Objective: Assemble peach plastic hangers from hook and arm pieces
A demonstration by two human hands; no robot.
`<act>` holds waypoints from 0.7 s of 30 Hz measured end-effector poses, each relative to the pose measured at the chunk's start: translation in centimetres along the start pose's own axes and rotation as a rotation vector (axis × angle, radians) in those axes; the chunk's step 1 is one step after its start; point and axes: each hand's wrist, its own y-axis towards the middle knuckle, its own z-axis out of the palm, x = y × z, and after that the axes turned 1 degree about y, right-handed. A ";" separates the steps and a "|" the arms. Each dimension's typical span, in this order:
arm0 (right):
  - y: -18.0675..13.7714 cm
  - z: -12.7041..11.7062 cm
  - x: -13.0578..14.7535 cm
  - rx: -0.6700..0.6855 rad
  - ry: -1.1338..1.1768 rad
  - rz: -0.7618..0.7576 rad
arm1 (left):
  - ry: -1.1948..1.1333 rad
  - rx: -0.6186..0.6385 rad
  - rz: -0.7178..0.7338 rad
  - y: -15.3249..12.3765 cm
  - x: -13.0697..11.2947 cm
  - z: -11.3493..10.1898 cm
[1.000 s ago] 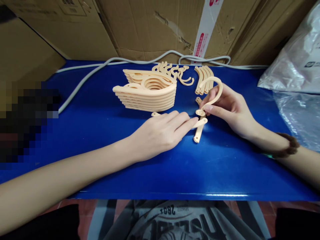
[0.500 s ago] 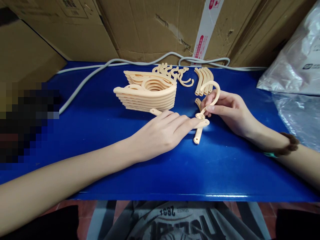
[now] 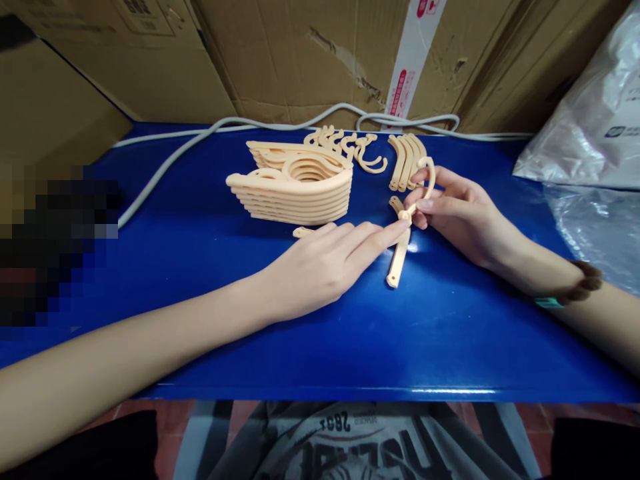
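My right hand point(image 3: 457, 213) pinches a peach plastic hook point(image 3: 427, 180) upright, its lower end touching a straight peach arm piece point(image 3: 399, 257) that lies on the blue table point(image 3: 320, 333). Flat on the table, my left hand point(image 3: 325, 263) covers another peach arm piece point(image 3: 301, 232), its fingertips reaching the joint below the hook. Behind my left hand stands a stack of peach hanger bodies point(image 3: 293, 183).
Loose peach hooks point(image 3: 357, 150) and a row of curved arm pieces point(image 3: 405, 157) lie at the back. A grey cable point(image 3: 165, 167) runs along the table's rear. Cardboard boxes point(image 3: 300, 53) form a wall behind; a plastic bag point(image 3: 595, 120) sits at right.
My right hand has lowered and turned the hook, so its end now sits on the arm pieces' joint. My left fingertips slid slightly up toward that joint.
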 end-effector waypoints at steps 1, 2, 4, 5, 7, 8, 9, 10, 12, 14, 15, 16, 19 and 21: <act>0.0 0.1 0.0 -0.001 -0.001 0.000 | -0.003 -0.002 0.000 0.0 0.0 0.0; 0.0 0.1 0.1 -0.006 0.000 0.002 | -0.004 -0.001 0.001 0.1 0.0 -0.1; -0.1 0.2 0.2 -0.020 0.005 0.010 | -0.003 0.000 0.002 0.1 0.1 -0.2; -0.1 0.3 0.2 -0.027 0.007 0.014 | -0.003 0.000 0.002 0.1 0.1 -0.2; -0.1 0.3 0.3 -0.036 0.017 0.022 | -0.010 -0.007 -0.006 0.2 0.0 -0.3; -0.1 0.3 0.3 -0.038 0.026 0.024 | -0.017 -0.019 -0.018 0.2 0.0 -0.3; -0.1 0.2 0.3 -0.038 0.036 0.026 | -0.023 -0.036 -0.039 0.2 -0.1 -0.3; -0.1 0.2 0.3 -0.036 0.045 0.028 | -0.025 -0.055 -0.063 0.3 -0.1 -0.4; -0.1 0.2 0.3 -0.031 0.056 0.032 | -0.015 -0.092 -0.104 0.3 -0.2 -0.4; -0.1 0.2 0.3 -0.020 0.056 0.033 | -0.001 -0.110 -0.114 0.3 -0.2 -0.4; -0.1 0.2 0.3 -0.015 0.055 0.032 | 0.002 -0.111 -0.112 0.3 -0.2 -0.4; -0.1 0.2 0.3 -0.012 0.054 0.032 | 0.003 -0.110 -0.108 0.3 -0.1 -0.4; -0.1 0.3 0.3 -0.001 0.040 0.034 | -0.013 -0.108 -0.101 0.2 0.0 -0.3; -0.2 0.3 0.3 0.012 0.020 0.034 | -0.038 -0.113 -0.089 0.1 0.1 -0.2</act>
